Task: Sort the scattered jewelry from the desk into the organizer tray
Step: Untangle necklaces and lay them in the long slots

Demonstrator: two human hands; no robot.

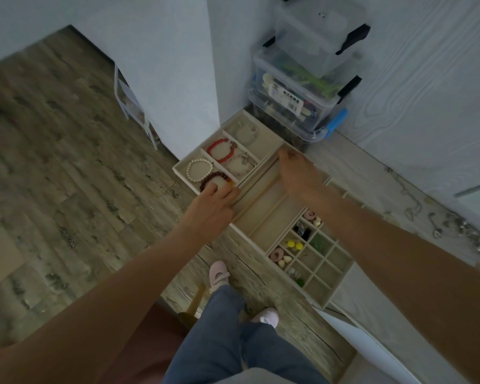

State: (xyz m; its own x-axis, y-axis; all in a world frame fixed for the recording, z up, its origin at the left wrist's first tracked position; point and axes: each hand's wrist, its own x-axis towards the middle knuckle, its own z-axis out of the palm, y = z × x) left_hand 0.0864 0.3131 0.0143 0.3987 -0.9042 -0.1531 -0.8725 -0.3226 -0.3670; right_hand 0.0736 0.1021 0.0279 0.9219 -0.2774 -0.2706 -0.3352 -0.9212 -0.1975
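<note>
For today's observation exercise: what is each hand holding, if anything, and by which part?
The left hand grips the bracelet tray at its near corner. The right hand holds its far right edge. Neither holds any jewelry.

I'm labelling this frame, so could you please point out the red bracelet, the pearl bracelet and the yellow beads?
red bracelet (212,147): head view, left side of the ring.
pearl bracelet (189,169): head view, left edge.
yellow beads (298,246): head view, right bead.

left hand (215,202) fingertips hidden (bracelet tray (194,159)) — necklaces (438,225) blurred
</note>
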